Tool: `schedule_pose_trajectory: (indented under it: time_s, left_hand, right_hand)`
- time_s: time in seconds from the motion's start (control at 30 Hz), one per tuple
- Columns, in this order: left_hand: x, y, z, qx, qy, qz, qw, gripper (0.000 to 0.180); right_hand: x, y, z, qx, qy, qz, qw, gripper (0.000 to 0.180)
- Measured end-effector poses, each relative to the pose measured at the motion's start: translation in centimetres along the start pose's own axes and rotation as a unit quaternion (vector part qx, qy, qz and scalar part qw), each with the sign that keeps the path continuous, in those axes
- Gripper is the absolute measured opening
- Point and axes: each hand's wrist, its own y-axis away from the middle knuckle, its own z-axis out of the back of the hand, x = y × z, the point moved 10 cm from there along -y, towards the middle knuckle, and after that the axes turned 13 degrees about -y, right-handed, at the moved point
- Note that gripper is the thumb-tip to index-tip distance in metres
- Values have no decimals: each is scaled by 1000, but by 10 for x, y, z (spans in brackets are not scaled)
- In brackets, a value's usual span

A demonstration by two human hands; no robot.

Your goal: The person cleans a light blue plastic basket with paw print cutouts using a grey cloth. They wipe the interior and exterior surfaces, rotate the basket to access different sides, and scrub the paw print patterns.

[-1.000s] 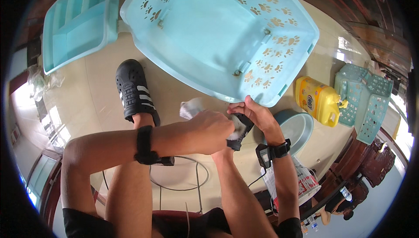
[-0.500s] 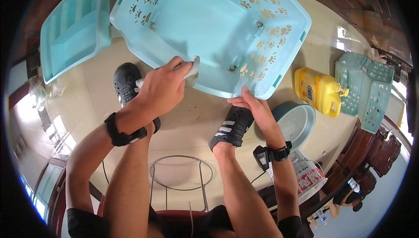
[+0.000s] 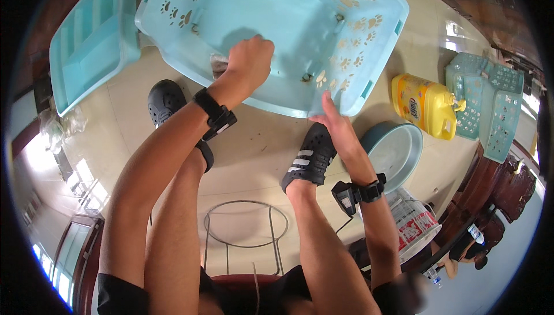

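Greyish cloth [image 3: 219,64] pokes from the left hand [image 3: 251,64], fingers curled tight, over the near wall of the pale-blue plastic tub [image 3: 248,3]. Thumb inside, other fingers mostly hidden, the right hand [image 3: 338,127] grips the rim by its near-right corner. Its smooth base looks mostly clean; brownish spots [image 3: 306,77] remain. Paw-shaped holes [image 3: 348,1] pierce the walls.

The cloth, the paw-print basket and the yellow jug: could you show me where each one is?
Cloth [image 3: 219,63]: head view, on the end showing beside the left hand [image 3: 249,64].
Paw-print basket [image 3: 271,17]: head view, on its inner floor.
Yellow jug [image 3: 424,105]: head view, on the middle of its body.
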Motion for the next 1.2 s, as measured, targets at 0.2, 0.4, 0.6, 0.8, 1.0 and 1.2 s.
schedule_pose_trajectory:
  time_s: [0.2, 0.4, 0.6, 0.8, 1.0, 1.2]
  left_hand:
    - [-64, 14, -21, -1, 35, -115, 993, 14]
    - [-78, 16, -18, 149, 178, -119, 965, 29]
    - [-85, 47, 12, 122, 208, -137, 961, 34]
    - [-99, 98, 46, 34, 175, -307, 935, 30]
    - [-82, 146, 23, -1, 87, -313, 946, 30]
    - [-32, 126, 82, -78, 173, -138, 972, 38]
  right_hand:
    - [5, 0, -7, 13, -7, -5, 1000, 91]
    - [-2, -2, 0, -3, 17, -12, 1000, 91]
    - [8, 2, -13, 27, 38, 11, 999, 78]
    - [8, 3, -9, 39, 67, -15, 997, 71]
    - [10, 2, -10, 32, 60, 9, 998, 75]
    - [9, 3, -9, 41, 58, -23, 997, 91]
